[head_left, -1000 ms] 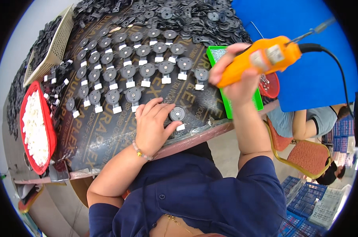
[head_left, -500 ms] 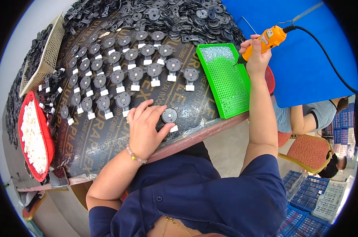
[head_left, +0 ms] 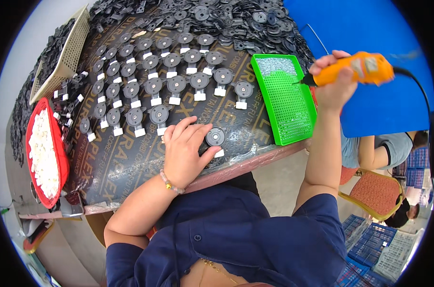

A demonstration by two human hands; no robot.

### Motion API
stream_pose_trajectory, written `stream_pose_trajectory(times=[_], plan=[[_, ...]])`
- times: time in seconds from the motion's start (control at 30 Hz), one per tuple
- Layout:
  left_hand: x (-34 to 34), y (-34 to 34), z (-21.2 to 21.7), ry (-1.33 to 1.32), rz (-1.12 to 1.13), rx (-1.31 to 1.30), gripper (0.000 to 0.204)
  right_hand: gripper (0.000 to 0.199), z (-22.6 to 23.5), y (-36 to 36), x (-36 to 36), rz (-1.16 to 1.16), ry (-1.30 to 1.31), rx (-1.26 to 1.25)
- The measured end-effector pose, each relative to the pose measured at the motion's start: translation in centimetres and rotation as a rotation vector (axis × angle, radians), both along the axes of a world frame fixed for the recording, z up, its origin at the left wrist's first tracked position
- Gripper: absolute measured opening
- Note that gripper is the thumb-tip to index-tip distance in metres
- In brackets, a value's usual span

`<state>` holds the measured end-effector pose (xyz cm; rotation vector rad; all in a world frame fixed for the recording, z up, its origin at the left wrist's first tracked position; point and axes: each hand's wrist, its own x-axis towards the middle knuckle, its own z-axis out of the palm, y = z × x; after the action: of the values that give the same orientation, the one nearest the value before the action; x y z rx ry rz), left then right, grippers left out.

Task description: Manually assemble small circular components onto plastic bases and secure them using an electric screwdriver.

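Note:
My right hand (head_left: 336, 88) is wrapped round an orange electric screwdriver (head_left: 365, 69). The tool lies nearly level, its black nose and thin bit pointing left over the green perforated tray (head_left: 276, 137). Small silvery screws (head_left: 276, 66) are heaped at the tray's far end; whether one sits on the bit is too small to tell. At the table's near edge, my left hand (head_left: 184, 150) steadies a round black plastic part (head_left: 215, 137) between thumb and fingers. A white block (head_left: 219, 152) pokes out by the thumb. Similar assembled parts (head_left: 177, 84) stand in rows beyond that hand.
Loose black parts (head_left: 217, 21) are piled along the far side. A beige basket (head_left: 59, 64) and a red basket of white pieces (head_left: 44, 148) stand at left. The screwdriver's cord (head_left: 415, 83) hangs at right, above a blue surface (head_left: 370, 115). Another person (head_left: 382, 150) sits beyond.
The screwdriver has swung from a downward slant to nearly level as my right hand shifted right. My left hand stays at the same black part; the whole view has shifted slightly.

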<state>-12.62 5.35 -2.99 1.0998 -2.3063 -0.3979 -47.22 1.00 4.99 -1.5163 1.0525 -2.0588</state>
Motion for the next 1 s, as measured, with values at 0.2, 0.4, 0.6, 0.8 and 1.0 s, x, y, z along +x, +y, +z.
stream_pose_trajectory(times=[0.2, 0.4, 0.6, 0.8, 1.0], plan=[[0.2, -0.2, -0.2, 0.015, -0.011, -0.014, 0.050, 0.079, 0.0, 4.8, 10.9, 0.513, -0.060, 0.054], [0.3, -0.3, -0.1, 0.043, -0.026, -0.022, 0.052, 0.079, -1.7, 5.2, 15.0, 0.683, -0.061, 0.212], [0.3, -0.3, -0.2, 0.053, -0.030, -0.029, 0.052, 0.078, -2.5, 5.1, 15.6, 0.682, -0.089, 0.236], [0.2, -0.3, -0.4, 0.055, -0.032, -0.033, 0.050, 0.077, -2.9, 5.3, 16.1, 0.668, -0.099, 0.258], [0.3, -0.4, -0.2, 0.040, -0.044, -0.066, 0.047, 0.068, -2.1, 5.5, 17.0, 0.731, -0.117, 0.357]])
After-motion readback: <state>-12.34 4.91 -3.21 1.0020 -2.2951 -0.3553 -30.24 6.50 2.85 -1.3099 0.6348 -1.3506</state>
